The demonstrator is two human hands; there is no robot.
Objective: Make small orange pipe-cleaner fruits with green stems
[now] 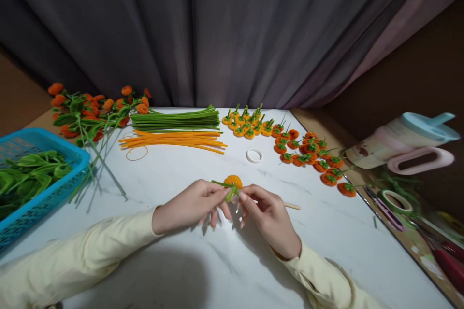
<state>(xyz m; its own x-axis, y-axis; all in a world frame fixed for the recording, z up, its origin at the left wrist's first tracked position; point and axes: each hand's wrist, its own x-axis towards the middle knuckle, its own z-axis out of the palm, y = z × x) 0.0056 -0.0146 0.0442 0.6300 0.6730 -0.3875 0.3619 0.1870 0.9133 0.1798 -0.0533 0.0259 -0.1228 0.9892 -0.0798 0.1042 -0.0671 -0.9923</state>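
A small yellow-orange pumpkin-like piece (233, 182) with green stems is held up between my hands near the middle of the table. My left hand (195, 204) pinches its green stem from the left, between thumb and forefinger. From the right, my right hand (268, 216) pinches the green part just under the orange body. The fingertips of both hands are close together, and the other fingers are loosely curled. Part of a wooden stick (292, 206) shows behind my right hand.
Green stems (176, 119) and orange stems (174, 141) lie behind my hands. Yellow pieces (249, 124), orange pieces (308, 150) and a white ring (254, 155) are farther right. A blue basket (78, 154) and flower bunch (90, 111) stand left; a tumbler (384, 142) is right.
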